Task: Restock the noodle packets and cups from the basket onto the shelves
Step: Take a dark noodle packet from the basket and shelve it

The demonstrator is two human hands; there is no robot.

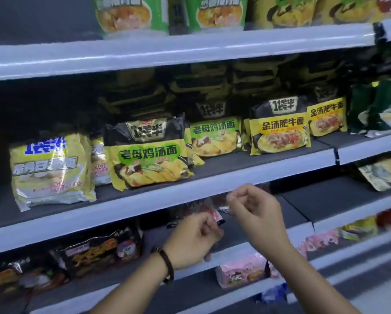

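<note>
So this was mid-placement. Both hands were up at the shelf (307,198) with a red packet (202,209) between them. The left hand (195,237) had its fingers curled and was pinching the packet's lower edge. The right hand (255,213) pinched the top seam between thumb and forefinger. It was pretty blurry, so I couldn't tell if the packet was resting on the board yet.

Yellow chicken-soup packets (149,159) sat one level above the hands, black packets (99,248) off to the left of the left hand, and pink ones (242,270) below the right wrist.

Next up, I reckon: stand it straight, let go, then head back to the basket, which wasn't in shot.
</note>
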